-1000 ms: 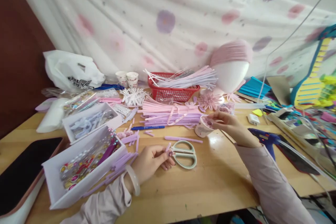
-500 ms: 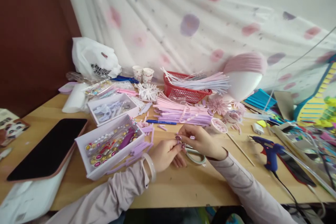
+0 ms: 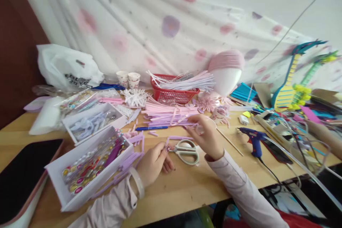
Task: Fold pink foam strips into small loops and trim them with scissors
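My left hand [image 3: 153, 162] is closed, thumb and finger pinching a lilac pipe cleaner [image 3: 180, 138]. The stem rises from the pinch, bends sharply and runs rightward toward my other hand. Up and to the right, my right hand [image 3: 210, 137] has thumb and fingers apart, near a paper cup [image 3: 210, 124] that it partly covers. Scissors [image 3: 187, 152] with pale grey-green handles lie between the hands, handles to the right. Behind them rests a bundle of pink and lilac pipe cleaners [image 3: 160, 112] tied with ribbon.
A white box of beads and gems [image 3: 57, 181] stands left, beside a phone [image 3: 24, 178]. A blue pen [image 3: 151, 128] lies behind the hands. The red basket [image 3: 173, 96] stands at the back. A glue gun [image 3: 253, 139] lies right; another person's arm [image 3: 324, 137] reaches in there.
My hands have come apart; the right has let go and moved away, its fingers spreading. The bent lilac pipe cleaner and scissors now show more clearly. The view has swung right.
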Motion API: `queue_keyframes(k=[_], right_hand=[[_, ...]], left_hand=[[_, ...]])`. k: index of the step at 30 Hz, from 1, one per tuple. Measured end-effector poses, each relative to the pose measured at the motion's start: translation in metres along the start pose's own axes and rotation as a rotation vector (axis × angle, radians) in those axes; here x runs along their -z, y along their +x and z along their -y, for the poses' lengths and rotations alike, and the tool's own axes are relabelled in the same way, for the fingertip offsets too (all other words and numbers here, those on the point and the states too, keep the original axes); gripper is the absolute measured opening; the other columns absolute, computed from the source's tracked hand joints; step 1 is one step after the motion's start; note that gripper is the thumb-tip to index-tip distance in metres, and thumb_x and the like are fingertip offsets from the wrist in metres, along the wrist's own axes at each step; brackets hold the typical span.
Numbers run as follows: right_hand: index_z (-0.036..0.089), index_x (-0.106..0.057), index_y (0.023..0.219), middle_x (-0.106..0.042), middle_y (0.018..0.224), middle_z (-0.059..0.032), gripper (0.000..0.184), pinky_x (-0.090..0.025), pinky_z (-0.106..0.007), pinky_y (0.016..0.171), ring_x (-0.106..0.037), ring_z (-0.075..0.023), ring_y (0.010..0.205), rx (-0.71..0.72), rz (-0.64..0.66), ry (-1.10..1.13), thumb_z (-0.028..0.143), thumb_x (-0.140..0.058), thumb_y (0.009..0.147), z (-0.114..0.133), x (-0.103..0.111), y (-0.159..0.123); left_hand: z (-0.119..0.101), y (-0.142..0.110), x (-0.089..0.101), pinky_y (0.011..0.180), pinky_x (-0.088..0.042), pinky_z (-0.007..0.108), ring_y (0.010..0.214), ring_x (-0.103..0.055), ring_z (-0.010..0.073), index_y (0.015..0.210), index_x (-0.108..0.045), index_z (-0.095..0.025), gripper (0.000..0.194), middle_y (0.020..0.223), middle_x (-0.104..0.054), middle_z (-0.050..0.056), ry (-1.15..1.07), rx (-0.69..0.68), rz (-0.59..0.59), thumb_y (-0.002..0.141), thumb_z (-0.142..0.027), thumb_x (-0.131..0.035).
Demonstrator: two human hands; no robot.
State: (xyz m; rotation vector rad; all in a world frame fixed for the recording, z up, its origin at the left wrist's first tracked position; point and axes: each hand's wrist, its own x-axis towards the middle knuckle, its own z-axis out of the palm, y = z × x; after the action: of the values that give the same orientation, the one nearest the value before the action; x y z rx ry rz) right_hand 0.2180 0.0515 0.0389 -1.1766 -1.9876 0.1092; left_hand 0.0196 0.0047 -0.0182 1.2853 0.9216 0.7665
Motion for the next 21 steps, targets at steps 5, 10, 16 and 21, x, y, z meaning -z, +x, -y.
queue_keyframes(k=[5, 10, 16, 21], right_hand=[[0.024, -0.022, 0.133, -0.035, 0.130, -0.0141, 0.099, -0.043, -0.050, 0.093, -0.042, -0.0308, 0.118, -0.212, -0.293, 0.002, 0.041, -0.080, 0.054, -0.066, 0.026, -0.021], [0.022, -0.023, 0.128, -0.052, 0.114, -0.0124, 0.090, -0.049, -0.048, 0.087, -0.057, -0.0285, 0.104, -0.373, -0.114, 0.387, 0.036, -0.078, 0.058, -0.093, 0.015, -0.037], [0.022, -0.035, 0.119, -0.051, 0.116, -0.0116, 0.079, -0.048, -0.045, 0.090, -0.056, -0.0271, 0.104, -0.284, -0.256, 0.349, 0.029, -0.081, 0.055, -0.077, 0.009, -0.041], [0.024, -0.035, 0.118, -0.056, 0.107, -0.0097, 0.068, -0.052, -0.041, 0.083, -0.059, -0.0250, 0.099, -0.199, -0.191, 0.396, 0.024, -0.076, 0.064, -0.070, 0.009, -0.050]], left_hand=[[0.000, 0.001, 0.000, 0.048, -0.047, 0.023, 0.051, -0.060, 0.0142, 0.087, -0.046, -0.016, 0.029, 0.060, -0.066, 0.005, 0.072, -0.007, -0.004, 0.087, -0.044, -0.035], [-0.003, -0.001, 0.001, 0.051, -0.047, 0.024, 0.053, -0.060, 0.0149, 0.097, -0.050, -0.014, 0.037, 0.061, -0.066, 0.004, 0.078, 0.016, -0.016, 0.086, -0.048, -0.037], [-0.008, -0.013, 0.009, 0.054, -0.046, 0.024, 0.054, -0.057, 0.0141, 0.111, -0.053, -0.011, 0.046, 0.059, -0.065, 0.003, 0.264, -0.051, -0.056, 0.086, -0.047, -0.040], [-0.005, -0.016, 0.014, 0.045, -0.042, 0.023, 0.041, -0.051, 0.0139, 0.137, -0.031, -0.013, 0.063, 0.044, -0.056, -0.004, 0.305, -0.007, -0.180, 0.085, -0.048, -0.040]])
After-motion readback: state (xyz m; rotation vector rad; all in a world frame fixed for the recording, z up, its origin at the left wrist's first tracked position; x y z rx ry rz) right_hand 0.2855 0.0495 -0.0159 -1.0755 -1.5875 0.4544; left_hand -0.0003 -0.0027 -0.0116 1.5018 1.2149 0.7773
